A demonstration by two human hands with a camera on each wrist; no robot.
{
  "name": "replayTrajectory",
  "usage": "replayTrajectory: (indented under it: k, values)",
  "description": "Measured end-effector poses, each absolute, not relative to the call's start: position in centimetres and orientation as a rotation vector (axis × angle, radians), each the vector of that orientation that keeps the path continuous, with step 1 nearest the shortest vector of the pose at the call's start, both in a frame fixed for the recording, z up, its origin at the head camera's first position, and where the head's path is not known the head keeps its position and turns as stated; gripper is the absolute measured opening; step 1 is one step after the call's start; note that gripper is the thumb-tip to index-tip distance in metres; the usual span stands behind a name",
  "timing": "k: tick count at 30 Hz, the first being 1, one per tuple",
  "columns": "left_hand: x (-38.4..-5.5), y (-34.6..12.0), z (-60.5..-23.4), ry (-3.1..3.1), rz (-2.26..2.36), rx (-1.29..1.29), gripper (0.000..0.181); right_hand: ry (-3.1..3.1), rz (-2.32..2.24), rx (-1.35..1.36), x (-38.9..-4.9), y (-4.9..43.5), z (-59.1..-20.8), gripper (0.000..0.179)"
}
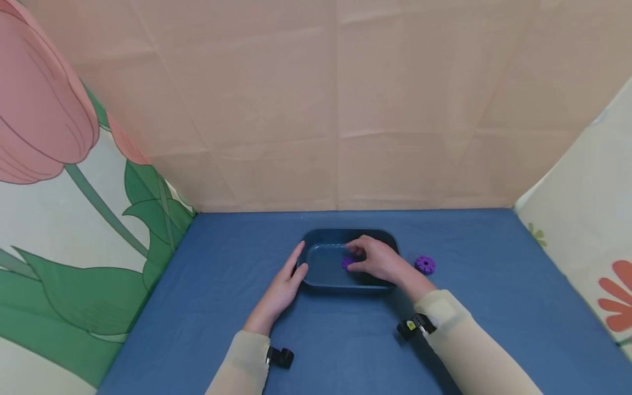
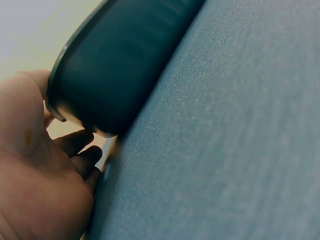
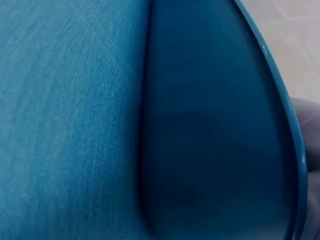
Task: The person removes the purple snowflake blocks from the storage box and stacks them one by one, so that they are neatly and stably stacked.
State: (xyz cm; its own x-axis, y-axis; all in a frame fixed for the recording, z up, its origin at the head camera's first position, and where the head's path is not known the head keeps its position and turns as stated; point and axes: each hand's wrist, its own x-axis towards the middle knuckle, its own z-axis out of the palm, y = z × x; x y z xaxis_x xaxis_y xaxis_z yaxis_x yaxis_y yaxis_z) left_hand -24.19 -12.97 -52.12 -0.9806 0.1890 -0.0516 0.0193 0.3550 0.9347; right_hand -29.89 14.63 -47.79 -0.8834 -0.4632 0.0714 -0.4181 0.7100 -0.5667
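A dark blue rectangular tray (image 1: 326,286) sits on the blue cloth. My left hand (image 1: 282,285) holds its left end, the thumb at the rim and the fingers along the outer wall. In the left wrist view those fingers (image 2: 85,155) curl beside the tray's wall. My right hand (image 1: 377,258) reaches inside over the right half, thumb and fingers bent and spread apart. By its thumb is a small purple disc (image 1: 345,263), partly covered by the hand. A second purple disc, notched (image 1: 425,265), lies outside the tray on the right, beneath the right wrist's far side.
Blue cloth (image 1: 336,345) covers the table around the tray. A beige sheet (image 1: 336,109) hangs behind it. Flower-printed panels stand at the left (image 1: 74,219) and right (image 1: 582,219). A small black camera is strapped to each wrist.
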Motion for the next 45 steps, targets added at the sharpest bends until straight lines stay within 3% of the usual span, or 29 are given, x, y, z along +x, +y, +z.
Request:
replayTrajectory:
  k: [45]
  values:
    - [-24.03,-13.01,-51.91,2.461,1.688,0.176,0.064,2.813,-0.694,-0.671,-30.26,13.93,-48.02,0.034]
